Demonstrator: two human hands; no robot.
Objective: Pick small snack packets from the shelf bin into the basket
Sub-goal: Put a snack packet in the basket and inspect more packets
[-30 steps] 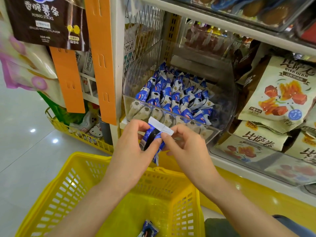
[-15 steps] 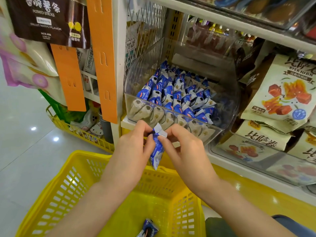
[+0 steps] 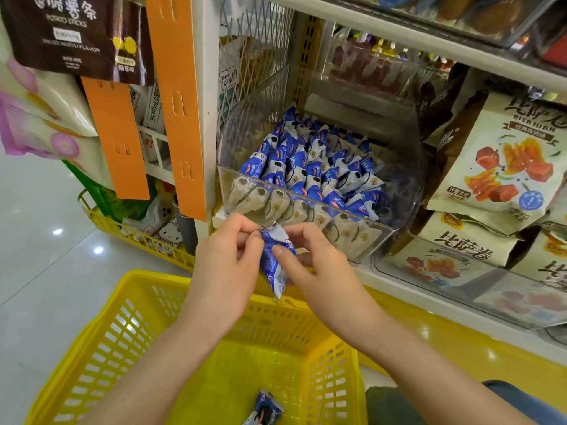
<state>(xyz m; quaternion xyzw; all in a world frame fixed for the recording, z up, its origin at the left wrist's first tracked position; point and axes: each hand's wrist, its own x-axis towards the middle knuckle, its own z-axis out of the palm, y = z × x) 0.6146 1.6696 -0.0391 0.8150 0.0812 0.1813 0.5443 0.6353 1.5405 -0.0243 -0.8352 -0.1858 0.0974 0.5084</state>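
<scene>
Head view: a yellow basket (image 3: 153,275) sits low at left, one loose packet (image 3: 265,409) lying inside; above its far rim the left hand (image 3: 224,265) and right hand (image 3: 319,271) both pinch a blue snack packet (image 3: 273,265) hanging between them, just before the clear shelf bin (image 3: 409,179) of packets

Brown potato-stick bag (image 3: 70,35) hangs top left; two orange strips (image 3: 176,102) just right of it; beige pouches (image 3: 506,157) at shelf's right end; Hello Kitty pack (image 3: 170,233) in low yellow rack (image 3: 138,240)
</scene>
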